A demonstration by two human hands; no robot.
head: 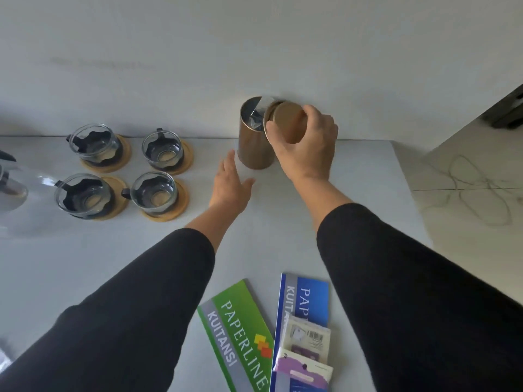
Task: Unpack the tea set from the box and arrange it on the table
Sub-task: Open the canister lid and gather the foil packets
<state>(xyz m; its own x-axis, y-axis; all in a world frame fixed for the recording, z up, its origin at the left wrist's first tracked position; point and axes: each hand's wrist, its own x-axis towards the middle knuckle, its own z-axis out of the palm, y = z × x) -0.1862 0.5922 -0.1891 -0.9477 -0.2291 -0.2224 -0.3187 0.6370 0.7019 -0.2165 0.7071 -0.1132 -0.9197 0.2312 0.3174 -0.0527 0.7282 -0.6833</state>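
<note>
A tall bronze tea canister [253, 142] stands upright near the table's far edge, its top open with a silver foil bag showing inside. My right hand [307, 142] grips the canister's round bronze lid [287, 121], tilted just right of the opening. My left hand [230, 186] hovers open, fingers apart, just left of the canister's base without touching it. Several glass cups with black holders, such as one [154, 192], sit on round wooden coasters [181, 200] at the left. A glass teapot [12, 190] shows partly at the left edge.
A green receipt book [240, 335], a blue receipt book [307, 298] and small packets [307, 338] lie at the near edge. The grey table [353, 176] ends at the right above a marble floor [467, 193]. A white wall stands behind.
</note>
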